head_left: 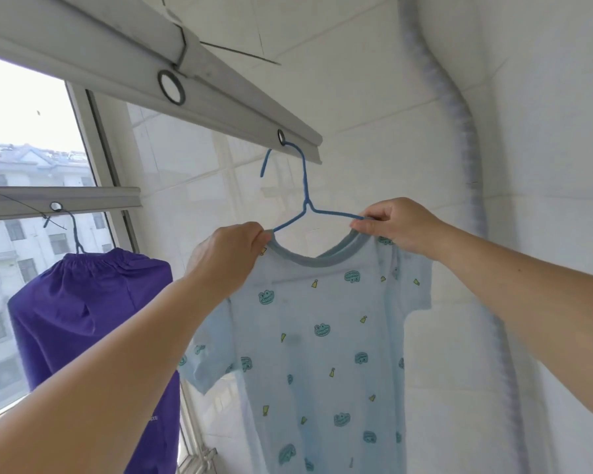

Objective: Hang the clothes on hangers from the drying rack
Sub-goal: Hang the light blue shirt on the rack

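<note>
Your left hand (231,254) pinches the gray collar of the light blue shirt (322,343) at its left shoulder, fingers curled tight on the cloth. Your right hand (396,224) grips the other shoulder, where the blue hanger (305,196) goes into the shirt. The hanger's hook sits in a round hole at the end of the rack bar (220,107) above you. To the left, a purple garment (93,319) hangs on its own hanger from a lower bar (83,200) by the window (24,131).
</note>
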`<state>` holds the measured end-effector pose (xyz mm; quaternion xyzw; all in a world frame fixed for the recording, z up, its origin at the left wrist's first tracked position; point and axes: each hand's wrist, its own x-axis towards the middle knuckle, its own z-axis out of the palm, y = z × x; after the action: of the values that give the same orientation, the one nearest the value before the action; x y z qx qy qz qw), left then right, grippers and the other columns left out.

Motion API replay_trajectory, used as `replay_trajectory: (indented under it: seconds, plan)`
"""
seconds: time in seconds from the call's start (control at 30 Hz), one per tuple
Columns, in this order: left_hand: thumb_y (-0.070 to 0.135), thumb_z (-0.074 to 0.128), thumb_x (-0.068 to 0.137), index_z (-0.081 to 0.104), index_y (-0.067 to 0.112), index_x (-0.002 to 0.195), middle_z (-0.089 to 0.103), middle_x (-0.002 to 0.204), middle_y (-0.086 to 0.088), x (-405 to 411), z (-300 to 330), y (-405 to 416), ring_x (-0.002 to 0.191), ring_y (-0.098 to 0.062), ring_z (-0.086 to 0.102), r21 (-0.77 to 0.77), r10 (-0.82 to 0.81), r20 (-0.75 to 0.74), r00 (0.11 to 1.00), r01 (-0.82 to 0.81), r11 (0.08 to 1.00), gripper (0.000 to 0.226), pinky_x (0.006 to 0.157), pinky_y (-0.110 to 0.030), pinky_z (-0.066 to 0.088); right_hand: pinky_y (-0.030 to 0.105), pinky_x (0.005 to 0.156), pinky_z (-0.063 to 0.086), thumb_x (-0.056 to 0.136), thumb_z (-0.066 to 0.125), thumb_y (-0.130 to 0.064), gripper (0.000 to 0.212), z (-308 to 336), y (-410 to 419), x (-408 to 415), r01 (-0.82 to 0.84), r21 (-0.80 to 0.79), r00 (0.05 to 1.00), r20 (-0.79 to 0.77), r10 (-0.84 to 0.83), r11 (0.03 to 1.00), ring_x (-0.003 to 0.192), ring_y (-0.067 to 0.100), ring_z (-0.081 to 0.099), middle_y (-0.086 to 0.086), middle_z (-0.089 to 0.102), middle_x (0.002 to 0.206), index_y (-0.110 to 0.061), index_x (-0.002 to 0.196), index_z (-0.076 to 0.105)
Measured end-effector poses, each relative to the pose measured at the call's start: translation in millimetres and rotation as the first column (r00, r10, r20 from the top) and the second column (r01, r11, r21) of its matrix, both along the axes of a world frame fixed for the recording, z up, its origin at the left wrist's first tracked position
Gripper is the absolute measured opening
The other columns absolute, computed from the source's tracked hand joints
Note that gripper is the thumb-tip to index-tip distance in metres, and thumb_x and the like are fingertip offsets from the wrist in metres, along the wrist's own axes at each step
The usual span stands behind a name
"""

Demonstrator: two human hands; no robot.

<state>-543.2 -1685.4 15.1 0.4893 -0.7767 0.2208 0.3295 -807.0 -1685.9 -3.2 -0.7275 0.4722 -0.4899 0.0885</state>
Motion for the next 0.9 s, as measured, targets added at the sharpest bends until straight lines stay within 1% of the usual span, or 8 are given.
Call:
replay_trajectory:
  seconds: [0.07, 0.13, 0.2, 0.27, 0.37, 0.5, 0.67, 0.9]
  plan:
    - [0.033, 0.033, 0.096, 0.051, 0.014, 0.076, 0.051, 0.066, 0.001, 2.5, -0.5, 2.2, 0.071, -0.025, 0.049, 0.012, 0.013, -0.012, 1.000, -0.012, 1.000, 0.034, 0.058, -0.031, 0.035, 0.011, 0.048, 0.031, 0.085, 0.062, -0.038, 0.022, -0.4, 2.1, 1.4, -0.033, 0.020, 0.999, 0.035, 0.032, 0.999, 0.048, 0.010, 0.040, -0.013, 0.049, 0.049, -0.021, 0.072, 0.067]
    - [0.036, 0.032, 0.096, 0.054, 0.013, 0.080, 0.054, 0.072, -0.002, 5.2, 0.2, 3.9, 0.074, -0.026, 0.050, 0.018, 0.024, -0.023, 0.999, -0.023, 1.000, 0.036, 0.060, -0.032, 0.036, 0.023, 0.071, 0.048, 0.084, 0.058, -0.049, 0.031, 1.3, 2.1, 3.0, -0.066, 0.037, 0.996, 0.060, 0.064, 0.997, 0.076, 0.037, 0.058, 0.009, 0.072, 0.084, -0.021, 0.089, 0.071]
    - [0.037, 0.032, 0.096, 0.056, 0.011, 0.085, 0.058, 0.078, -0.005, 8.2, 1.4, 5.9, 0.077, -0.028, 0.052, 0.015, 0.034, -0.020, 0.999, -0.034, 0.999, 0.037, 0.064, -0.034, 0.041, 0.041, 0.094, 0.045, 0.084, 0.052, -0.055, 0.046, 2.2, 1.5, 1.9, -0.055, 0.045, 0.996, 0.075, 0.051, 0.997, 0.104, 0.043, 0.054, 0.027, 0.060, 0.113, -0.015, 0.098, 0.070]
    - [0.035, 0.033, 0.096, 0.057, 0.012, 0.089, 0.059, 0.082, -0.004, 12.7, 3.1, 7.1, 0.081, -0.027, 0.053, 0.023, 0.022, -0.022, 1.000, -0.022, 1.000, 0.034, 0.070, -0.036, 0.044, 0.029, 0.089, 0.047, 0.087, 0.054, -0.047, 0.043, 1.9, -0.2, -1.0, -0.032, 0.031, 0.998, 0.051, 0.030, 0.999, 0.100, 0.036, 0.059, 0.023, 0.064, 0.110, -0.008, 0.099, 0.069]
    - [0.031, 0.035, 0.096, 0.059, 0.017, 0.094, 0.058, 0.085, 0.002, 20.9, 5.3, 10.0, 0.085, -0.023, 0.052, 0.042, 0.020, -0.012, 1.000, -0.020, 0.999, 0.028, 0.075, -0.036, 0.044, 0.002, 0.063, 0.041, 0.087, 0.060, -0.036, 0.025, 0.8, -0.3, -4.7, -0.009, 0.043, 1.000, 0.018, 0.009, 0.999, 0.081, 0.002, 0.061, -0.001, 0.071, 0.100, -0.016, 0.096, 0.071]
    - [0.032, 0.037, 0.095, 0.059, 0.016, 0.091, 0.057, 0.078, 0.003, 30.6, 3.3, 13.0, 0.078, -0.022, 0.053, 0.042, 0.037, 0.014, 0.999, -0.037, 0.998, 0.028, 0.068, -0.034, 0.043, 0.011, 0.069, 0.041, 0.087, 0.061, -0.029, 0.016, 0.4, -3.9, -5.0, 0.056, 0.024, 0.998, 0.002, -0.056, 0.998, 0.085, 0.007, 0.060, -0.003, 0.068, 0.095, -0.018, 0.094, 0.070]
    - [0.034, 0.044, 0.091, 0.056, 0.020, 0.097, 0.060, 0.085, -0.002, 37.2, 2.8, 16.2, 0.078, -0.024, 0.056, 0.114, 0.106, 0.028, 0.994, -0.109, 0.987, 0.019, 0.065, -0.033, 0.046, 0.035, 0.094, 0.042, 0.086, 0.057, -0.042, 0.028, 1.6, -6.5, 13.0, 0.121, 0.047, 0.977, -0.183, -0.111, 0.992, 0.101, 0.014, 0.056, -0.009, 0.063, 0.104, -0.031, 0.111, 0.059]
    - [0.027, 0.040, 0.091, 0.057, 0.020, 0.091, 0.060, 0.082, -0.003, 48.9, 8.6, 23.3, 0.072, -0.021, 0.055, 0.177, 0.231, 0.044, 0.972, -0.235, 0.956, 0.018, 0.065, -0.034, 0.048, 0.038, 0.084, 0.048, 0.090, 0.051, -0.030, 0.016, 13.9, -1.9, 20.5, 0.201, -0.026, 0.955, -0.218, -0.201, 0.979, 0.088, 0.027, 0.064, 0.004, 0.067, 0.098, -0.024, 0.094, 0.065]
